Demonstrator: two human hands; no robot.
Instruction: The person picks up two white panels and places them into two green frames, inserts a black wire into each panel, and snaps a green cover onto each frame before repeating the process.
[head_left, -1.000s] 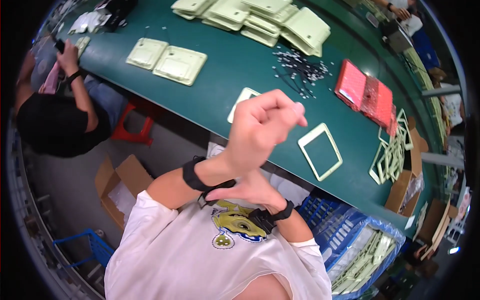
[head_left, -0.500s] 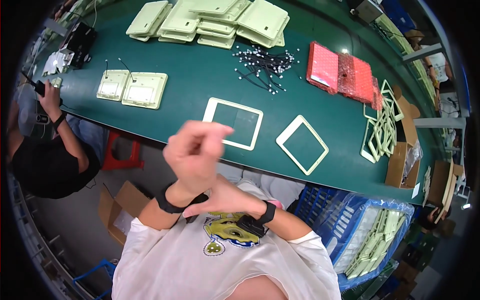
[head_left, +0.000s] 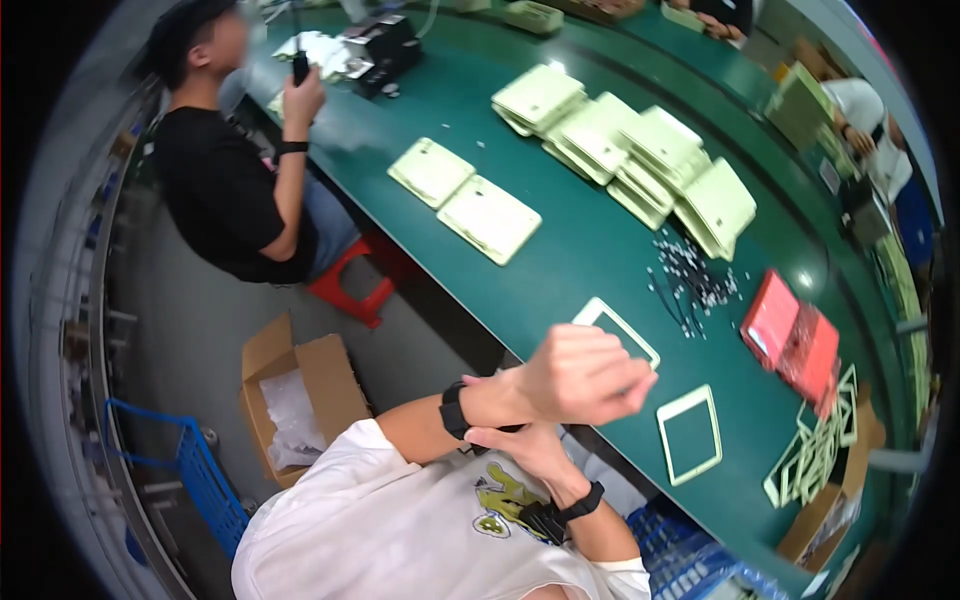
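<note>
L hand [head_left: 585,375] loosely fisted, empty, R hand [head_left: 520,445] gripping L wrist, above green table [head_left: 560,270] edge.

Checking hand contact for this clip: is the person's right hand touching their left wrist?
Touching. The head view shows the right hand wrapped under the left wrist beside the black wristband, no gap between them; the left hand is loosely curled above the green table.

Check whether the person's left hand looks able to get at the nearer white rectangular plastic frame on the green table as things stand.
Probably yes. The left hand is raised in a loose fist, the right hand gripping under its wrist. The nearer white rectangular plastic frame lies flat and uncovered near the green table edge, nothing between.
</note>
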